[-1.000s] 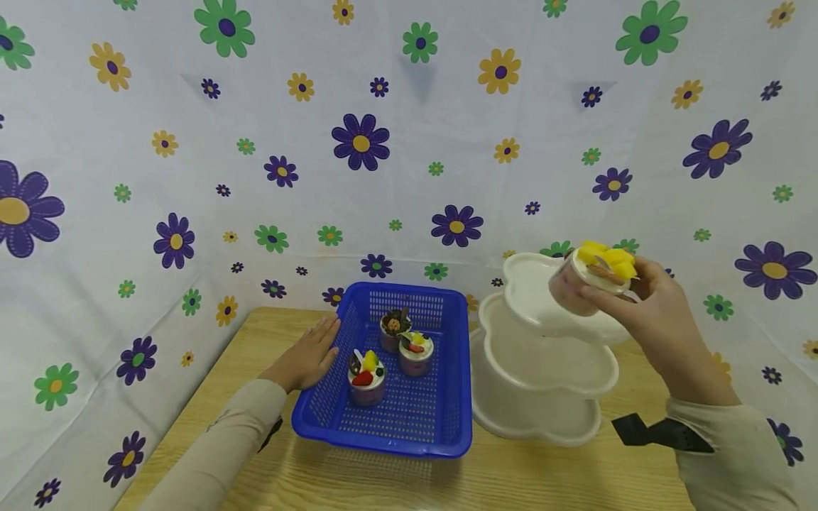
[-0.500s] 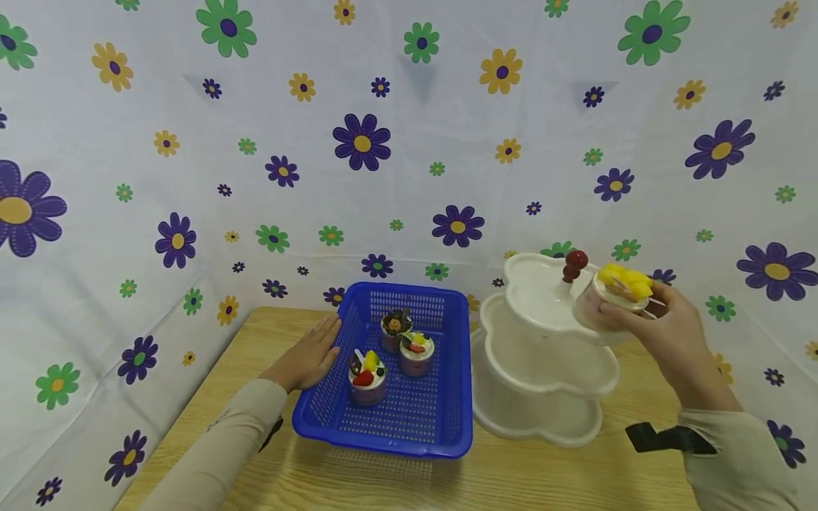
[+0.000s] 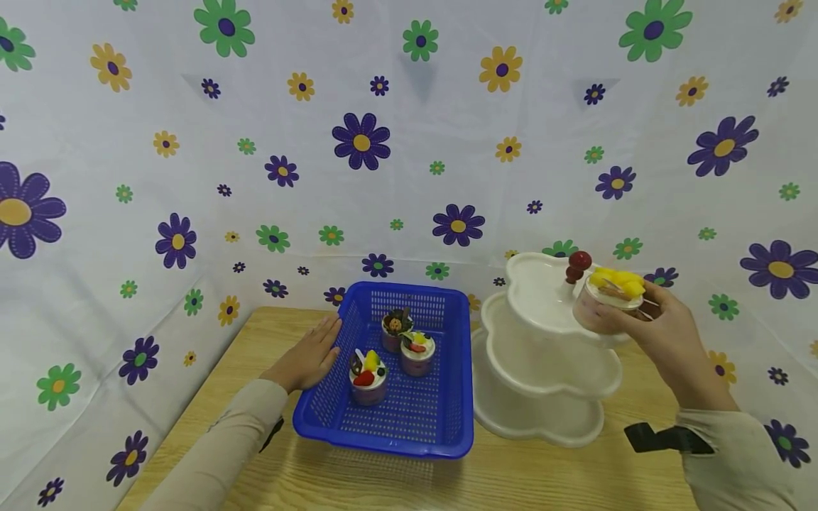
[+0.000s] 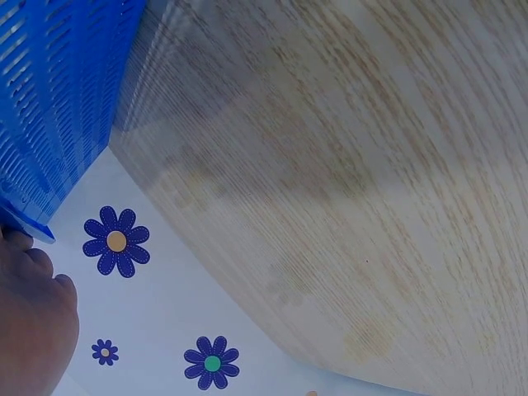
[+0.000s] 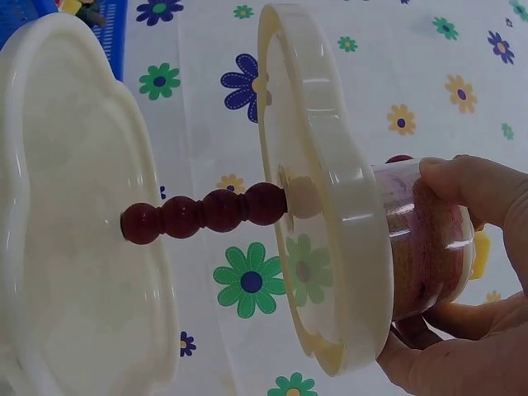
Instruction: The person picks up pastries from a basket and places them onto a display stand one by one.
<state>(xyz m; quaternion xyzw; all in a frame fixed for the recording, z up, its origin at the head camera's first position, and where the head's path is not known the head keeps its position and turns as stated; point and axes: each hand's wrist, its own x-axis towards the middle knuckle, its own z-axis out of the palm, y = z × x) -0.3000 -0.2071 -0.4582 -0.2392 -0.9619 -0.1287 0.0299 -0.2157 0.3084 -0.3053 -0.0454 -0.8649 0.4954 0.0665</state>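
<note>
My right hand [image 3: 667,330] grips a clear dessert cup [image 3: 597,306] topped with yellow fruit pieces, down at the top tier of a white three-tier stand [image 3: 540,298]. In the right wrist view, thumb and fingers curl round the layered cup [image 5: 422,239], whose base meets or nearly meets that tier [image 5: 363,214]. My left hand [image 3: 308,356] rests with straight fingers on the left rim of a blue plastic basket [image 3: 396,436]. Inside it stand a cup with strawberry and mango [image 3: 368,387], a cup with a strawberry slice [image 3: 417,358] and a chocolate-topped cup [image 3: 393,333].
A dark red knob [image 3: 579,262] rises from the middle of the stand's top tier, left of the held cup. Beaded red posts [image 5: 202,213] join the tiers. The wooden table [image 3: 511,472] meets a flowered white cloth [image 3: 409,177] behind and at the left.
My right hand has carried the yellow-topped cup rightward and down onto or close to the top tier, uncovering the red knob. The left hand stays on the basket rim.
</note>
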